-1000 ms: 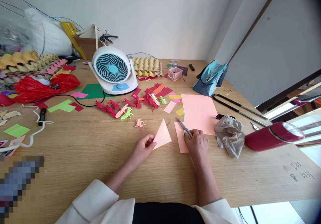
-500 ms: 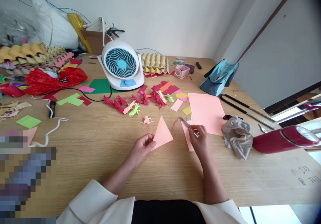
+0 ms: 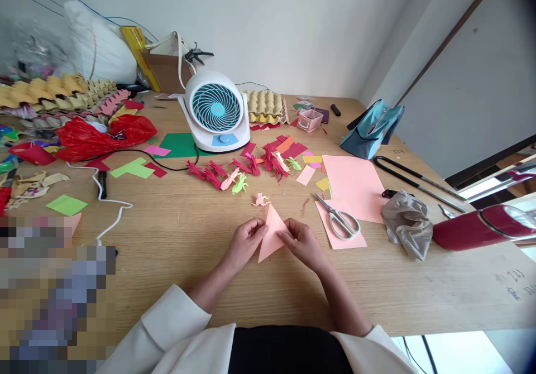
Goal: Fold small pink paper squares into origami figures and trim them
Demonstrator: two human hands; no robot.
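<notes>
A folded triangle of salmon-pink paper (image 3: 272, 230) is held up over the table between both my hands. My left hand (image 3: 247, 243) pinches its left edge, and my right hand (image 3: 305, 243) grips its right side with thumb and fingers. White-handled scissors (image 3: 342, 222) lie with blades pointing up-left on a smaller pink sheet (image 3: 343, 242), right of my hands. Just beyond the triangle sits a small pale pink folded paper figure (image 3: 261, 199). Several red, pink and green paper figures (image 3: 213, 174) lie in a cluster farther back.
A white fan (image 3: 218, 111) stands at the back, near egg trays (image 3: 266, 106). To the right are a large pink sheet (image 3: 354, 184), a blue bag (image 3: 368, 131), a crumpled grey cloth (image 3: 407, 223) and a red flask (image 3: 473, 231). Red plastic bag (image 3: 87, 139) at left.
My right hand has let go of the scissors, now lying on the small pink sheet, and has moved left to take the triangle's right side. The view has shifted slightly.
</notes>
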